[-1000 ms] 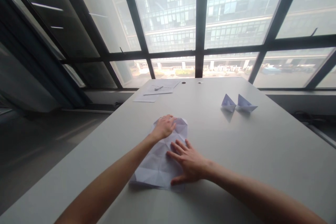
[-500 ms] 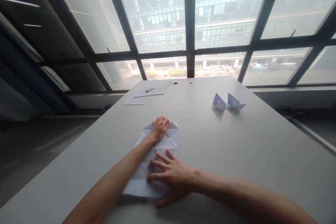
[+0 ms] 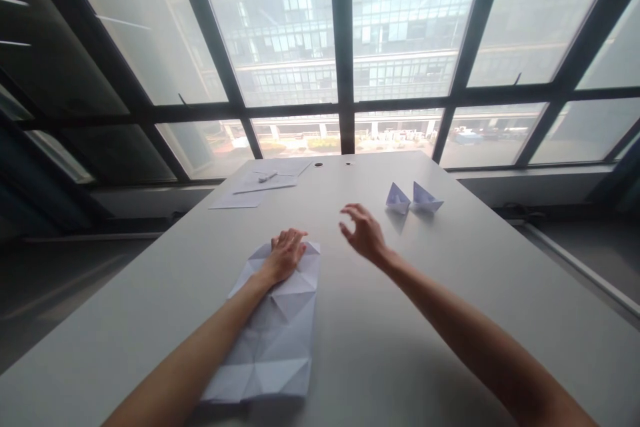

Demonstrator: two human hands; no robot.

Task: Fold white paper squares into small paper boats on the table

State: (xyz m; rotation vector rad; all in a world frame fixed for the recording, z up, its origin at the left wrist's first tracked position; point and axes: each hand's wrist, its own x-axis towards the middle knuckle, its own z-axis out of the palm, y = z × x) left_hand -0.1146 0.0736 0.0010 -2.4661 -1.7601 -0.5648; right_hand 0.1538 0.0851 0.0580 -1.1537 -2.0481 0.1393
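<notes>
Large creased sheet of lilac-white paper (image 3: 280, 340) on a plain pale-grey matt table (image 3: 500, 247).
Fold lines cross the sheet in a pattern of triangles and squares, shaded faintly grey-violet; two small folded paper boats (image 3: 399, 198) share its lilac-white tint; the metal window frames (image 3: 341, 47) are near-black.

- Part of the creased sheet (image 3: 280, 327) is hidden under the left hand (image 3: 285, 257) and its forearm.
- The slim object (image 3: 267, 177) on the far papers (image 3: 250, 185) is too small to identify.
- The bottom edge cuts off the surface (image 3: 450, 293).
</notes>
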